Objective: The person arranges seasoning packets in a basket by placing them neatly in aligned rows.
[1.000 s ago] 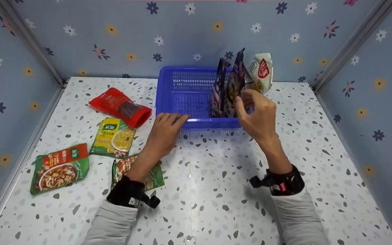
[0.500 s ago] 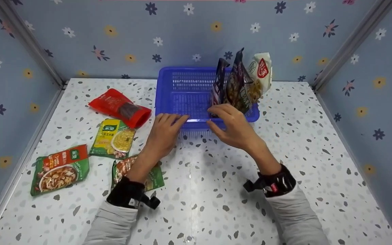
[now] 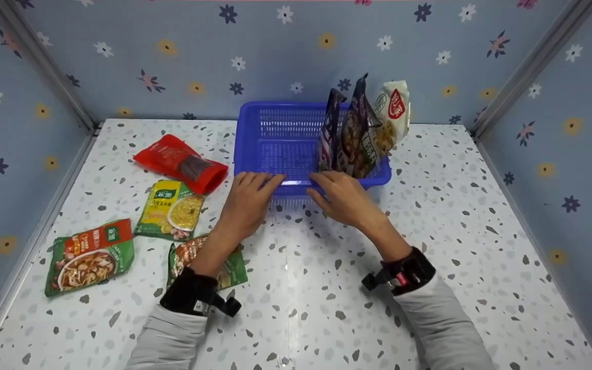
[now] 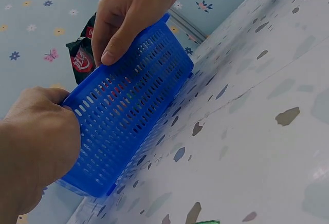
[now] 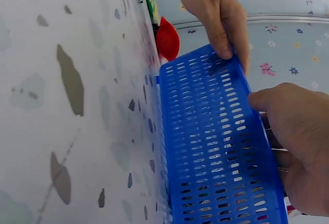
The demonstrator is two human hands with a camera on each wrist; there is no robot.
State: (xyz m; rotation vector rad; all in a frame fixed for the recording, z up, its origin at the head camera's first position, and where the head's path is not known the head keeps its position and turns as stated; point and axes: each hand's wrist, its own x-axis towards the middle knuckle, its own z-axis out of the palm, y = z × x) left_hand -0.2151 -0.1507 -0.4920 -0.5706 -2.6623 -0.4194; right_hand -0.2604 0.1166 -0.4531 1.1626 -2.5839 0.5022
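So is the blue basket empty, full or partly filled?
Partly filled: packages stand at the right end of the blue basket, while its floor shows bare at the left.

Small three-sided booth, looks like recording setup, maybe lab; exact kind can't tell. Signs: flower-print far panel (image 3: 270,31), matching left panel (image 3: 3,123) and right panel (image 3: 578,149), left metal strip (image 3: 47,64) and right metal strip (image 3: 531,62) at far corners. Speckled white desk (image 3: 463,205) fits between panels. Black camera straps (image 3: 188,292) on both wrists.
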